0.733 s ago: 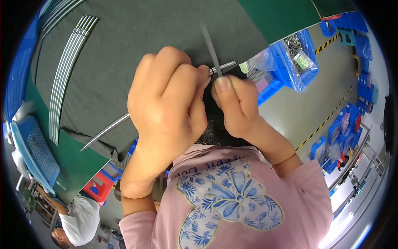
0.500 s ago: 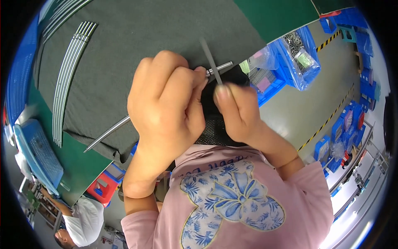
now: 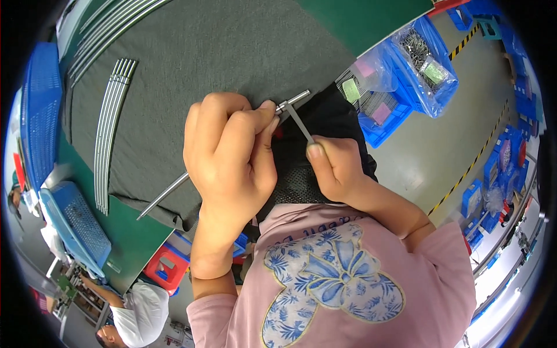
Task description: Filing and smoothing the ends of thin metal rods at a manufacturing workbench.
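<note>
My left hand [image 3: 229, 153] is closed around a slim silver metal rod [image 3: 163, 195], which slants from lower left to upper right. Its thumb and fingertips pinch the rod near the far right end, which sticks out past them. In my right hand [image 3: 337, 168], a narrow flat grey metal strip [image 3: 300, 123] is gripped between thumb and fingers. The tip of that strip meets the rod just beyond my left fingertips. A bundle of similar rods [image 3: 113, 133] lies on the dark grey cloth [image 3: 232, 52] to the left.
More rods [image 3: 110, 35] lie at the far left. Blue bins [image 3: 377, 136] with metal parts and plastic bags stand at the right. Blue baskets [image 3: 75, 226] and a red tray [image 3: 164, 269] are at the left, near a person in white [image 3: 139, 316].
The strip, blurred and reaching across the rod before, is drawn back toward me, its tip now at the rod. My left hand keeps its grip. The whole view has shifted slightly.
</note>
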A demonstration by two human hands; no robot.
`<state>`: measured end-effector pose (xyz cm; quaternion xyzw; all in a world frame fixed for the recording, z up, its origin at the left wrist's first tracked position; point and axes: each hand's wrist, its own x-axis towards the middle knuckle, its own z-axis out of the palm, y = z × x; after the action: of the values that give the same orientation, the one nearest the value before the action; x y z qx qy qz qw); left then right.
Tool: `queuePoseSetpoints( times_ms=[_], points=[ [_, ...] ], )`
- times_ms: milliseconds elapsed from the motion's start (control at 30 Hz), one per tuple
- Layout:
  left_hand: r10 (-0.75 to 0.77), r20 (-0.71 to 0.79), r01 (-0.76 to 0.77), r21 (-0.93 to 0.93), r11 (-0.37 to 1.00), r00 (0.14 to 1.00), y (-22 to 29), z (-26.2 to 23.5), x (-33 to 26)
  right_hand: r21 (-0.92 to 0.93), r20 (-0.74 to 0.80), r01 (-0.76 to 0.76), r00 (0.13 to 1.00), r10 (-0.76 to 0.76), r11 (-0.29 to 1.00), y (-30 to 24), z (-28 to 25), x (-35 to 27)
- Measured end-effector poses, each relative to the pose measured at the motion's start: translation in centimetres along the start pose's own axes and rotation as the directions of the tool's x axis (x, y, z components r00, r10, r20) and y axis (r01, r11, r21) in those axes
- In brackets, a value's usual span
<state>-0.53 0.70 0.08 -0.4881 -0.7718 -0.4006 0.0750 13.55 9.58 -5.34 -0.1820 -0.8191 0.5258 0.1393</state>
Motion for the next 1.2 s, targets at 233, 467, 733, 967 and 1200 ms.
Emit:
queuePoseSetpoints(
  times_ms=[233, 467, 733, 967, 1200],
  points=[
    [-0.004, 0.009, 0.004, 0.015, 1.000, 1.000, 0.0, -0.3, -0.2, 0.337, -0.292, 0.255, 0.943, -0.157, 0.906, 2.5, -1.1, 0.2],
    [-0.045, 0.084, 0.045, 0.006, 0.999, 0.995, -0.2, -0.7, 0.0, 0.554, -0.385, -0.024, 0.878, 0.283, 0.832, 1.1, -1.6, 3.0],
    [-0.061, 0.106, 0.063, -0.014, 0.998, 0.992, -0.3, -0.8, 0.2, 0.617, -0.369, -0.005, 0.882, 0.294, 0.787, 0.2, -0.9, 4.5],
    [-0.046, 0.080, 0.047, -0.010, 0.999, 0.996, -0.3, -0.5, 0.0, 0.612, -0.415, 0.132, 0.893, 0.174, 0.780, -3.0, -0.8, 4.2],
    [-0.020, 0.063, 0.019, 0.003, 1.000, 0.998, -0.5, -0.4, -0.1, -0.147, -0.389, -0.022, 0.921, -0.037, 0.989, -4.5, -0.4, 6.3]
  ],
)
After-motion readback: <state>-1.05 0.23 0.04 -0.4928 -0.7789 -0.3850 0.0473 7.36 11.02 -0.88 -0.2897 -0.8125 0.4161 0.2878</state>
